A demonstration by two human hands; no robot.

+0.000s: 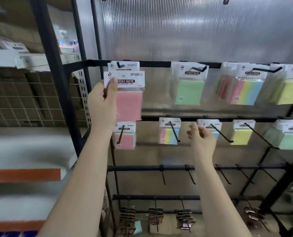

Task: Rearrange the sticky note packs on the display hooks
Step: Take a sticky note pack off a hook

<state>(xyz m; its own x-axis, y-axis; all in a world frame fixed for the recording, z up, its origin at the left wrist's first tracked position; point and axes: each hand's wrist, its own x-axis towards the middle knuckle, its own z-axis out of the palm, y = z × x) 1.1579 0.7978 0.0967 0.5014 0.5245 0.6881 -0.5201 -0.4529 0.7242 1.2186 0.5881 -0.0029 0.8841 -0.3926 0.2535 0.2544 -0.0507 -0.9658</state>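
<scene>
Pinching the white card header of a pink pack [128, 101], the left hand [103, 103] holds it up just in front of the top-left hook [119, 65], where another pack's header [125, 65] hangs behind. The thumb lies on the front of the card and the fingers are behind it, clamped on the header. The pack is a flat square block in glossy clear film, with a red "STICKY NOTE" label.

The right hand [201, 136] is raised at the second rail [228, 119], its fingers loosely curled near a hanging pack [210, 128]; if they touch it I cannot tell.

More packs hang from thin black metal hooks: a green one [189, 92], a striped one [247, 90], a yellow one [288, 91]. Behind them stands a ribbed translucent panel [176, 31].
</scene>
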